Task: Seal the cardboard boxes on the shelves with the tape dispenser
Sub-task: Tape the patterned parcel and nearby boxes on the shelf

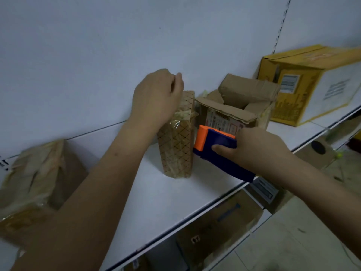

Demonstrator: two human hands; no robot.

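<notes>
Our left hand (156, 96) grips the patterned box (176, 141) top, our right hand (254, 147) holds the tape dispenser (216, 151) beside it, so we judge taping comes next, needing the dispenser laid onto the seam.

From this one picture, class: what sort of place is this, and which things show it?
Probably a stockroom or shop storage area: white metal shelving with a slotted upright, several cardboard boxes including an open one, and a tape dispenser in use.

Dim, cool indoor light, soft shadows, wide-angle bending at edges, motion blur lower left
</notes>
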